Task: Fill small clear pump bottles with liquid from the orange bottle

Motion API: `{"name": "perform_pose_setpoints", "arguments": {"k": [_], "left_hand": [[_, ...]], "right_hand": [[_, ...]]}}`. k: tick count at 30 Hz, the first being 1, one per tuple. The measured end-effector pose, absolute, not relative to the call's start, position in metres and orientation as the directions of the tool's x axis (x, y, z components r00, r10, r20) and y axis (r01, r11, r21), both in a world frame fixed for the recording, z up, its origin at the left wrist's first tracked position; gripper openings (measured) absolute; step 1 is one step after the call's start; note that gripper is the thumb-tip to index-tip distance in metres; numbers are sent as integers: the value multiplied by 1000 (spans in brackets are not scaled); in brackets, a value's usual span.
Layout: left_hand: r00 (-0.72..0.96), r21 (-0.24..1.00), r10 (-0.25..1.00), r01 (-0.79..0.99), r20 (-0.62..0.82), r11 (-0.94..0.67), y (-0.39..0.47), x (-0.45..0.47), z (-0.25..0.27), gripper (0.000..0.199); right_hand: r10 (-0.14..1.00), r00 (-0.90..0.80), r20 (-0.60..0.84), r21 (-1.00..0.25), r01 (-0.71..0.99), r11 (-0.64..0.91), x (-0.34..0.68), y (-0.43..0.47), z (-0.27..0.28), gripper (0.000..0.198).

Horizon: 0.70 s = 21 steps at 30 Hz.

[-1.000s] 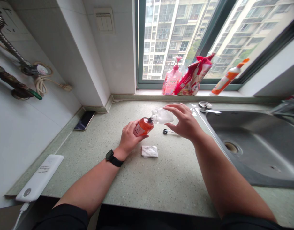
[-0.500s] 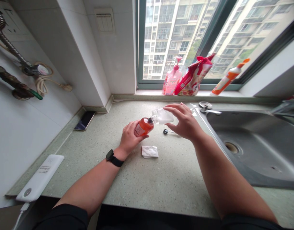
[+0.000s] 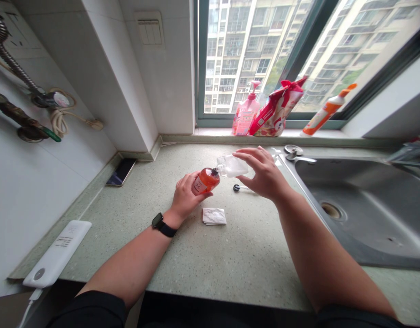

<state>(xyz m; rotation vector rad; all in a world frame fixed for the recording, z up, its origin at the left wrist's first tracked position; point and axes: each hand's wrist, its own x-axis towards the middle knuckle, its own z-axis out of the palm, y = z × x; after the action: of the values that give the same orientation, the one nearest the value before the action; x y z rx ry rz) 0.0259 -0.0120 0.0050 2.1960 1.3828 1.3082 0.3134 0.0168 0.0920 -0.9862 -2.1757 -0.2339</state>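
Note:
My left hand (image 3: pixel 187 196) is closed round an orange bottle (image 3: pixel 205 181) with a pale label, tilted toward the right. Between thumb and fingers, my right hand (image 3: pixel 262 173) grips a clear bottle (image 3: pixel 233 166) lying almost on its side, its neck pointing left. The two bottle mouths meet at a small black piece (image 3: pixel 214 171); whether liquid flows there I cannot tell. Below the right hand, a black pump top (image 3: pixel 236 187) with a pale tube lies on the countertop. A folded white tissue (image 3: pixel 214 216) rests just below the orange bottle.
On the right is a steel sink (image 3: pixel 363 246) with a tap lever (image 3: pixel 300 158). A pink pump bottle (image 3: pixel 246 114), a red bag (image 3: pixel 278 109) and an orange-and-white bottle (image 3: pixel 324 114) stand on the windowsill. A phone (image 3: pixel 121 171) and a white power bank (image 3: pixel 59 253) lie left.

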Motion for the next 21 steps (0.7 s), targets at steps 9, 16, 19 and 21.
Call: {"name": "perform_pose_setpoints", "arguments": {"k": [9,16,19,21], "left_hand": [[159,589,806,604,571,-536,-12,26,5,79],[163,579,800,609,578,-542,-12,26,5,78],[162,581,805,613,570,-535,-12,26,5,78],[160,587,811,614,562,-528,-12,26,5,78]], "right_hand": [[587,-441,679,-127,717,685,313,16,92,62],[584,-447,678,-121,715,688,314,16,93,61],[587,-446,676,-121,718,685,314,16,93,62],[590,-444,674,-123,720,683,314,16,93,64]]}}
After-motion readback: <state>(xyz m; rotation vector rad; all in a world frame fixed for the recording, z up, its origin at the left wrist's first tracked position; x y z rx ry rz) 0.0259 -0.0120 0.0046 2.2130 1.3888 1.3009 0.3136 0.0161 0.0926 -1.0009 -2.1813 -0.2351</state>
